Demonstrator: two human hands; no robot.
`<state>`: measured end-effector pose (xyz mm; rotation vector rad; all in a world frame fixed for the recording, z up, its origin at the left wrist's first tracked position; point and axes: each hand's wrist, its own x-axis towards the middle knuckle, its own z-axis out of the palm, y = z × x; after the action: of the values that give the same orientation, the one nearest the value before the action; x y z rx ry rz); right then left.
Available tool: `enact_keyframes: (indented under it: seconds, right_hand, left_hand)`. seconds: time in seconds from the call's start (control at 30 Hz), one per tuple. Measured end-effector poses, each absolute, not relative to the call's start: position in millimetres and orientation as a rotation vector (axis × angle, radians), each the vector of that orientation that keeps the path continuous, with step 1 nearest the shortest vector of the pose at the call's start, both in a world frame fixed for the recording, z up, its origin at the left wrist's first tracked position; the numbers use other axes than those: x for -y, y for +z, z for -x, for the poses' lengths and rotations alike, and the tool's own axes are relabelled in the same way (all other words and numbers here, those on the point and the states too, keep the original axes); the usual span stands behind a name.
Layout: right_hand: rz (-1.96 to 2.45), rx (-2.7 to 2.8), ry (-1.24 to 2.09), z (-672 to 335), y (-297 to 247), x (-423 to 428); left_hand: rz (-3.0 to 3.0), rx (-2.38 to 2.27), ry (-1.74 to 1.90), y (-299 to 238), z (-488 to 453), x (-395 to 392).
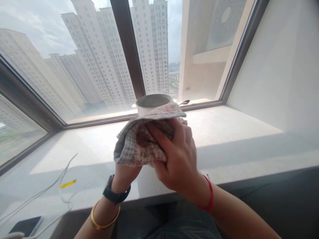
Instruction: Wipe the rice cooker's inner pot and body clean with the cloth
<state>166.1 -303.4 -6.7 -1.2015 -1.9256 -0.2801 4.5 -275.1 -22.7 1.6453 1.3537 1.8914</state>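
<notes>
A grey and reddish-brown patterned cloth (144, 142) is held bunched up in front of me, above the window sill. My right hand (178, 154) grips its right side, the thumb below and the fingers pressed into the folds. From below left, my left hand (128, 172) reaches into the cloth and holds it up; its fingers are covered by the fabric. Whether anything else is wrapped inside cannot be seen. Just behind the cloth stands a pale round pot (154, 100), its lower part hidden by the fabric.
The pale window sill (249, 129) runs below dark-framed windows (129, 49). At the left lie a thin white cable (50, 186) with a yellow tag (67, 184) and a phone (26, 227). A white wall (276, 73) bounds the right side.
</notes>
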Motion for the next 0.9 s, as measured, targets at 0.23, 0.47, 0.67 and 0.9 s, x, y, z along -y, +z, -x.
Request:
enact_keyframes:
  seconds: [0.23, 0.47, 0.67, 0.9]
  right_hand:
    - [1.156, 1.731, 0.188, -198, 34, 217]
    - [1.194, 1.617, 0.841, -229, 15, 185]
    - [1.144, 2.026, 0.123, -203, 30, 250]
    - [1.307, 2.161, -0.38, -153, 21, 287]
  left_hand:
    - [-1.483, -1.198, 1.847, -38, 1, 275]
    - [-1.207, -1.25, 1.8, -39, 3, 274]
    - [-1.13, -1.198, 1.768, -30, -6, 269]
    - [-1.067, -0.932, 1.89, -29, -21, 256]
